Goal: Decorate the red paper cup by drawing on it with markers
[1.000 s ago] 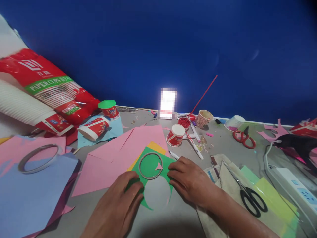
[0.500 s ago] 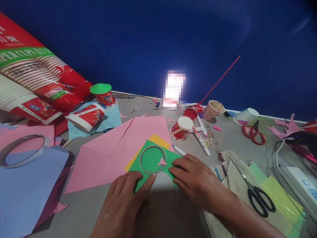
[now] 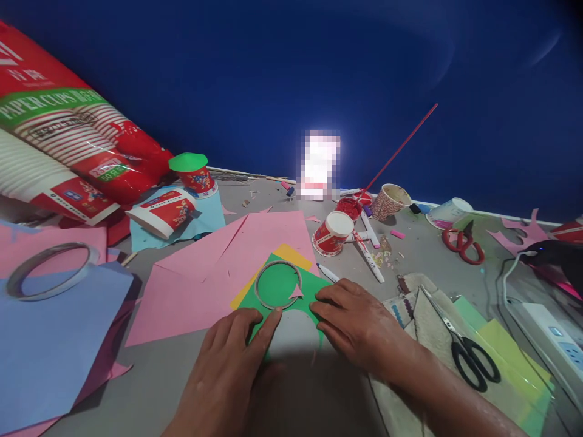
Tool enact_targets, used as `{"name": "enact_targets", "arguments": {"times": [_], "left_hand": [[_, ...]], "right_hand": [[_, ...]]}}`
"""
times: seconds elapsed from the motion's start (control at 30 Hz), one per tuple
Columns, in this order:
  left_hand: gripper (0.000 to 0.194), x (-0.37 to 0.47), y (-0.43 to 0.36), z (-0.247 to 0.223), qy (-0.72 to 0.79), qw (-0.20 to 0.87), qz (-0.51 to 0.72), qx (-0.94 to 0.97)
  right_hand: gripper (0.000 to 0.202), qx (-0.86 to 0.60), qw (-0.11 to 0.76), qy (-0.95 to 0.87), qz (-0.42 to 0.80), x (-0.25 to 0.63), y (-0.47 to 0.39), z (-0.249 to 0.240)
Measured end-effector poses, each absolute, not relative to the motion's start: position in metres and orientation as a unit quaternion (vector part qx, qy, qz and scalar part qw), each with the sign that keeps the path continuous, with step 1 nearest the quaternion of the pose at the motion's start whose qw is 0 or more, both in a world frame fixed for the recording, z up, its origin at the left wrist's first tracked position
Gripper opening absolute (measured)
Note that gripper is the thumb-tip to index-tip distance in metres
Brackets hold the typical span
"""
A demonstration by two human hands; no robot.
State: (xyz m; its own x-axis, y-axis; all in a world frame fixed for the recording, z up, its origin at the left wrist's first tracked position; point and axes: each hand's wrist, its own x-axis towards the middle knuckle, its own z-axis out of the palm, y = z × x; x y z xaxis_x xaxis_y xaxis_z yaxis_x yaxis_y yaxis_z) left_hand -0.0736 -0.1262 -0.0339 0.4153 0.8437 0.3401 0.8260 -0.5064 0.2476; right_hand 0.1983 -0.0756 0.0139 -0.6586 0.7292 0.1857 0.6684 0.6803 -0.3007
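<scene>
A green paper sheet [image 3: 311,281] lies over a yellow sheet [image 3: 291,256], with a rounded cut-out along its near edge. On the green sheet rests a thin grey ring [image 3: 279,263], and a small pink paper scrap [image 3: 297,293] overlaps its lower right rim. My left hand [image 3: 232,349] spreads at the near left of the sheet, fingers on its edge and thumb tip touching the ring's near rim. From the right, my right hand [image 3: 353,315] lays its fingers on the sheet's right edge; its thumb is hidden.
Pink paper [image 3: 182,303] lies behind, blue paper [image 3: 50,358] with a tape roll [image 3: 16,285] at left. Black-handled scissors [image 3: 473,364] rest on cloth at right. Farther back are a paper cup [image 3: 332,233], markers [image 3: 368,258], red-handled scissors [image 3: 460,243] and a cup pack [image 3: 68,103].
The view has shifted slightly. The ring and my left thumb sit a little farther from the cut-out, so more bare table shows through it. My right hand stays on the sheet's edge.
</scene>
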Motion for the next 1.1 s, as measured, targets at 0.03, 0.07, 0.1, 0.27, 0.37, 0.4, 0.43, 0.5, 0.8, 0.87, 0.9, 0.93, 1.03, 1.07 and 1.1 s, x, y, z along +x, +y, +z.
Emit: {"name": "enact_targets", "arguments": {"times": [0.03,0.07,0.1,0.27,0.37,0.4,0.43,0.5,0.8,0.87,0.9,0.93,1.03,1.07,1.1], "left_hand": [[0.050,-0.0740,-0.1261,-0.0344,0.494,0.018,0.217,0.842],[0.051,-0.0746,-0.1260,-0.0350,0.491,0.013,0.217,0.843],[0.051,-0.0753,-0.1258,-0.0359,0.489,0.008,0.216,0.845],[0.057,-0.0775,-0.1254,-0.0397,0.468,-0.026,0.216,0.857],[0.059,-0.0763,-0.1264,-0.0394,0.474,-0.022,0.202,0.857],[0.059,-0.0758,-0.1267,-0.0390,0.479,-0.022,0.196,0.855],[0.058,-0.0755,-0.1270,-0.0386,0.483,-0.022,0.188,0.855],[0.057,-0.0752,-0.1270,-0.0382,0.482,-0.026,0.178,0.858],[0.053,-0.0770,-0.1264,-0.0404,0.481,-0.012,0.183,0.857],[0.055,-0.0780,-0.1270,-0.0405,0.478,0.006,0.182,0.859],[0.056,-0.0787,-0.1272,-0.0407,0.475,0.012,0.182,0.861],[0.057,-0.0793,-0.1273,-0.0411,0.472,0.015,0.181,0.863],[0.057,-0.0807,-0.1270,-0.0425,0.467,0.010,0.182,0.865],[0.057,-0.0809,-0.1269,-0.0427,0.467,0.006,0.181,0.866],[0.057,-0.0808,-0.1268,-0.0427,0.465,0.003,0.180,0.867]], "right_hand": [[0.014,-0.387,0.146,-0.905,0.105,0.1983,-0.0756,0.0140],[0.013,-0.387,0.145,-0.904,0.107,0.1983,-0.0757,0.0141],[0.012,-0.388,0.145,-0.904,0.110,0.1983,-0.0757,0.0141],[0.014,-0.390,0.153,-0.900,0.124,0.1972,-0.0761,0.0129],[0.013,-0.391,0.156,-0.898,0.127,0.1966,-0.0766,0.0115],[0.012,-0.392,0.155,-0.898,0.128,0.1965,-0.0768,0.0112],[0.011,-0.392,0.156,-0.897,0.129,0.1963,-0.0770,0.0110],[0.010,-0.393,0.157,-0.897,0.130,0.1961,-0.0772,0.0111],[0.011,-0.395,0.144,-0.897,0.136,0.1968,-0.0765,0.0144],[0.010,-0.398,0.141,-0.897,0.134,0.1971,-0.0769,0.0152],[0.011,-0.398,0.140,-0.897,0.133,0.1972,-0.0772,0.0156],[0.011,-0.398,0.139,-0.897,0.130,0.1973,-0.0773,0.0159],[0.011,-0.395,0.142,-0.899,0.126,0.1979,-0.0773,0.0156],[0.012,-0.394,0.142,-0.900,0.125,0.1982,-0.0771,0.0150],[0.013,-0.391,0.145,-0.901,0.123,0.1986,-0.0769,0.0143]]}}
